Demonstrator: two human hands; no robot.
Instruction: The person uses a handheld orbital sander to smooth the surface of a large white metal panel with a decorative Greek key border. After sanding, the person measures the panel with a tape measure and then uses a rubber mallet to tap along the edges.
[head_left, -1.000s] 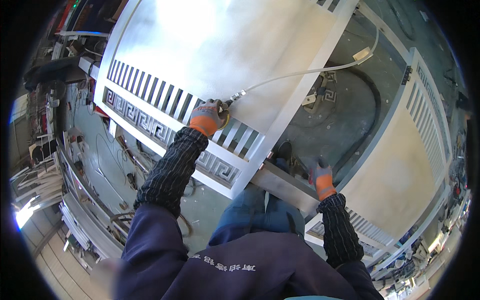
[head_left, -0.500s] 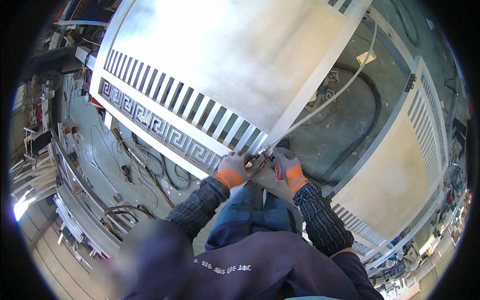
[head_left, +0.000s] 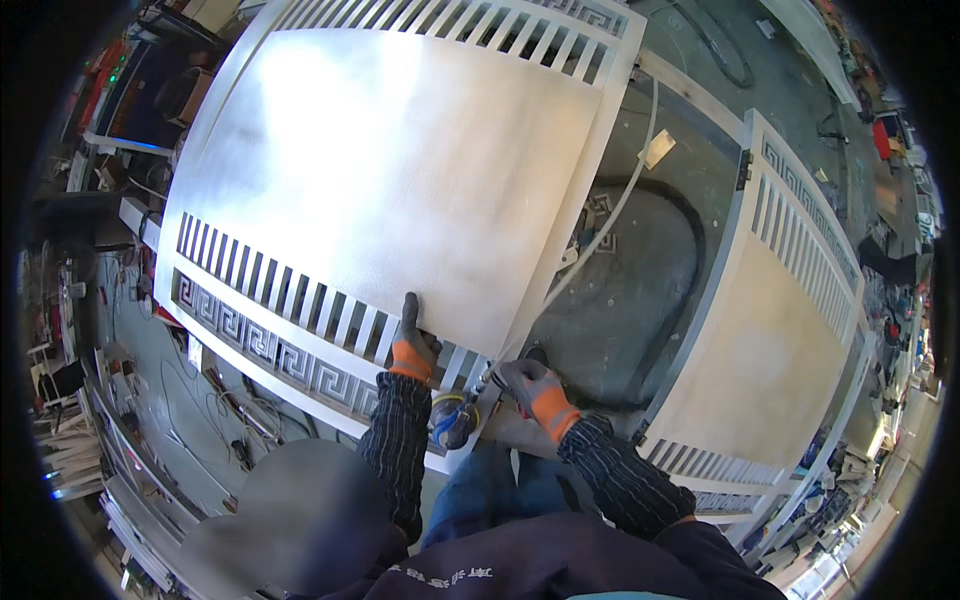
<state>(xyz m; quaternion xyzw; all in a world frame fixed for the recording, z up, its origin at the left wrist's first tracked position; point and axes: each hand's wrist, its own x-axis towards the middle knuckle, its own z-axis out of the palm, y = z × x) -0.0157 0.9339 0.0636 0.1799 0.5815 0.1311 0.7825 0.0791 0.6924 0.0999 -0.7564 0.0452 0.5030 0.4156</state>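
My left hand, in a grey and orange work glove, rests on the lower edge of a large white panel, just above its slats. One finger stretches out along the surface. My right hand, gloved alike, is closed round the end of a pale hose at the panel's near corner. Joined to that end, between my hands, is a round tool with a yellow rim and blue band, like an air sander. It sits at the panel's bottom edge; its underside is hidden.
A fretwork strip runs below the slats. On the right stands a second slatted panel, tied to the first by a frame bar. A dark hose curls over the floor between them. Cables and metal profiles lie left.
My left hand has left the fitting by my right hand and moved up-left onto the panel. The round tool now shows between my hands. The whole view has shifted.
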